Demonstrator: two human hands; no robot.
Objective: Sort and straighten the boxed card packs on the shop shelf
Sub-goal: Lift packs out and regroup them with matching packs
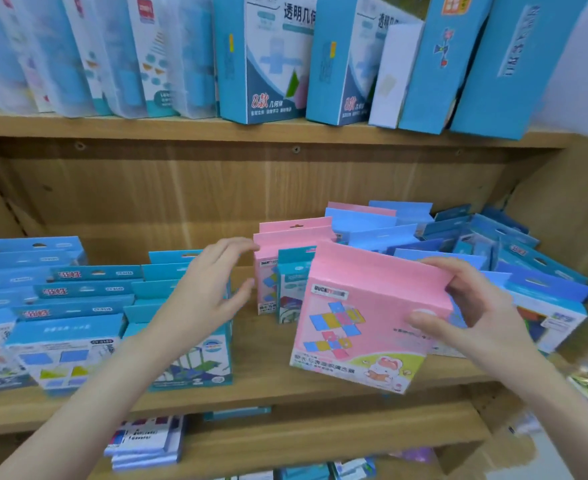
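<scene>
So the right hand [472, 306] has a pink card pack [361, 317] pinched by its right edge, thumb on the front face and fingers curled over the top, and the pack sits tilted with its bottom edge near the front of the wooden shelf [268, 379]. The left hand [205, 292] is spread open with nothing in it, fingertips reaching toward a little row of upright pink packs [285, 244] further back, with a teal pack [290, 282] standing right in front of them. Left of that hand are tidy rows of blue packs [60, 306], and behind the right hand there's a messier heap of blue packs [493, 240]. Tall blue boxes [264, 57] lean on the shelf above.
</scene>
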